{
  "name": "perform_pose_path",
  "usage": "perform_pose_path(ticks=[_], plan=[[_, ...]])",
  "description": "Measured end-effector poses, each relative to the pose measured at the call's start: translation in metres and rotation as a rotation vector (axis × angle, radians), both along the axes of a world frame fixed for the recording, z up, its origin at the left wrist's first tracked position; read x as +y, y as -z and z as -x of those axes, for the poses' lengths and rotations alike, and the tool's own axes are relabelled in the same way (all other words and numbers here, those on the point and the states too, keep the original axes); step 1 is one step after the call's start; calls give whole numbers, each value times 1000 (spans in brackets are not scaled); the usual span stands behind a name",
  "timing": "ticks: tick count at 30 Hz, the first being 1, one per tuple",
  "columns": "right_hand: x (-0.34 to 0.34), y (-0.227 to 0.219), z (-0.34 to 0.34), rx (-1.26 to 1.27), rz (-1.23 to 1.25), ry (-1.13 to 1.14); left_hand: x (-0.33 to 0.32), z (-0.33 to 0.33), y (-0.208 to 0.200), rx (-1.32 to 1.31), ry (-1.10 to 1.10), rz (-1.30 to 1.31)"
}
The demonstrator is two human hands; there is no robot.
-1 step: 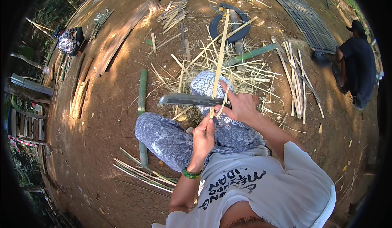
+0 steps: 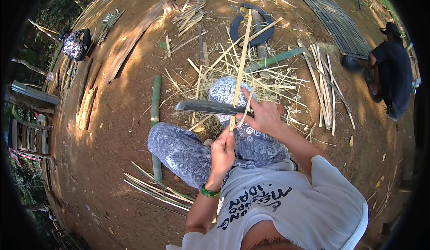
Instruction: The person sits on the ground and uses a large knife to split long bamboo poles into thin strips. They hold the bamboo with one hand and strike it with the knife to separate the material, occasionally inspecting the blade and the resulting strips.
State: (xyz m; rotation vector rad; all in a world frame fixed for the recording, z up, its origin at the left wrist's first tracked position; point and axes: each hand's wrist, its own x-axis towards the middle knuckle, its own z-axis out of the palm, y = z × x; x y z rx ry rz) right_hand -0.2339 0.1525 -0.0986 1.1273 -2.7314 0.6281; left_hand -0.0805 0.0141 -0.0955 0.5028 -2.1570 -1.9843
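My left hand [image 2: 222, 150] is closed, pinching the near end of a long pale bamboo strip [image 2: 242, 62]. The strip runs away from me, past my raised right knee. My right hand [image 2: 266, 117] is wrapped round the handle of a machete [image 2: 204, 107], with the handle itself mostly hidden. Its dark blade points left and crosses the strip just beyond my left fingers. A thin peeled sliver [image 2: 251, 98] curves up beside the strip near my right thumb. My right index finger stretches forward along it; I cannot tell whether it touches.
Bamboo shavings [image 2: 273, 86] litter the ground ahead, with a green bamboo pole [image 2: 277, 59] and a black tyre [image 2: 267, 35] there. Another pole [image 2: 156, 98] lies left of my knees. Split strips [image 2: 329, 89] lie right. A person [image 2: 392, 73] in dark clothes crouches at far right.
The machete's tip has risen slightly in the picture, away from me. Both hands and the bamboo strip stay in nearly the same place.
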Motion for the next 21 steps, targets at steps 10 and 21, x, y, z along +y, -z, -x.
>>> perform_pose_path(ticks=[10, 21], plan=[[3, -6, 6, -65, 73, 52, 10, -66, -11, -101, -18, -11], [10, 6, 32, -286, 343, 204, 19, -158, -17, -253, -20, 101]])
